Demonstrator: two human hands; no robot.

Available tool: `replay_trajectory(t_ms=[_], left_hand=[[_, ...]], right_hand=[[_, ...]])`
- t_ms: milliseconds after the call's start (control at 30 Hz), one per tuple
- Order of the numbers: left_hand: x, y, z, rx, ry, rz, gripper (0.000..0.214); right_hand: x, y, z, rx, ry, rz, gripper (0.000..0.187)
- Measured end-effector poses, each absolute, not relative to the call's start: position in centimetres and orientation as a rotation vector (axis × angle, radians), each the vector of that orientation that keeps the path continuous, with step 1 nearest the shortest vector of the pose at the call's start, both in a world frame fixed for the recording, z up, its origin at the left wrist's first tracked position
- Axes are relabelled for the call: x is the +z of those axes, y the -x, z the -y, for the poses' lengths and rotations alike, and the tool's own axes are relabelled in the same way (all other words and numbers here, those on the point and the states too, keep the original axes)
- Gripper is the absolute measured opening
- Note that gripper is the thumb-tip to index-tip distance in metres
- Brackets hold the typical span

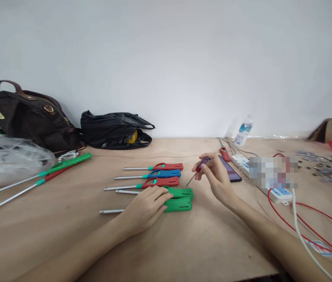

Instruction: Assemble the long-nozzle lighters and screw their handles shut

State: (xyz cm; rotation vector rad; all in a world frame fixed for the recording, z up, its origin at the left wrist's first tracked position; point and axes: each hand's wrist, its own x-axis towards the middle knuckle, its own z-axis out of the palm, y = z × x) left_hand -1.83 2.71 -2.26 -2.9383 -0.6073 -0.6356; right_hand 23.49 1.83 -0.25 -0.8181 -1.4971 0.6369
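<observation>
My left hand [147, 207] lies over two green long-necked gas lighters, its fingers curled on their handles. The nearer green lighter [179, 204] and the farther green lighter [185, 192] touch side by side. In my right hand [217, 178] is a small screwdriver [202, 162] with a purple and red handle, gripped between thumb and fingers. Its thin shaft points down and left, the tip just above the far green handle's end. Beyond them lie a red lighter [166, 181], a blue lighter [170, 173] and another red lighter [173, 166], all in a row, handles to the right.
A phone [230, 170] and a power strip [280, 195] with red and white cables lie right. Behind stand a water bottle [244, 131] and a black plastic bag [110, 131]. At left are a dark handbag [31, 117], clear plastic [10, 158] and longer lighters [72, 159].
</observation>
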Motion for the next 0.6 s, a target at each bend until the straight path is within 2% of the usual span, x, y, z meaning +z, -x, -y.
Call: replay_trajectory(t_ms=[267,600], left_hand=[[-2.1,1.8,-2.8,-0.499,3.058,0.576,0.022],[-2.1,1.9,-2.9,-0.477,3.064,0.601,0.022]], right_hand=[[-0.9,-22.8,-0.3,0.508,0.902,1.845,0.017],[-0.9,-22.8,-0.1,0.459,0.893,1.858,0.018]])
